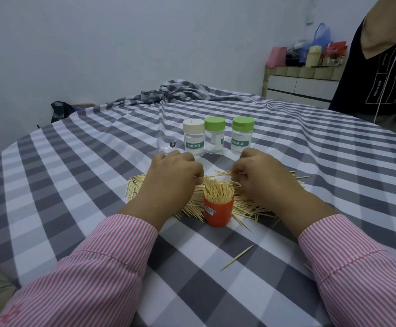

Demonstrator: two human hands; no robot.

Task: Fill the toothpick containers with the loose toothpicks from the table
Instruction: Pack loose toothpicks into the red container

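Fingers (237,172) of both hands pinch loose toothpicks (251,206) just behind the full orange container (218,212).

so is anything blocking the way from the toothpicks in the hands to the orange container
Nothing visible does. The orange container stands open-topped just in front of both hands, left hand and right hand, though it already looks packed with toothpicks, leaving little room.

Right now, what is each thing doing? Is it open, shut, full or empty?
Orange container: open, upright, packed with toothpicks.
Beige-lidded jar: capped, upright.
Two green-lidded jars: capped, upright.
Loose toothpicks: spread on the tablecloth.
Left hand: pinching toothpicks.
Right hand: pinching toothpicks.
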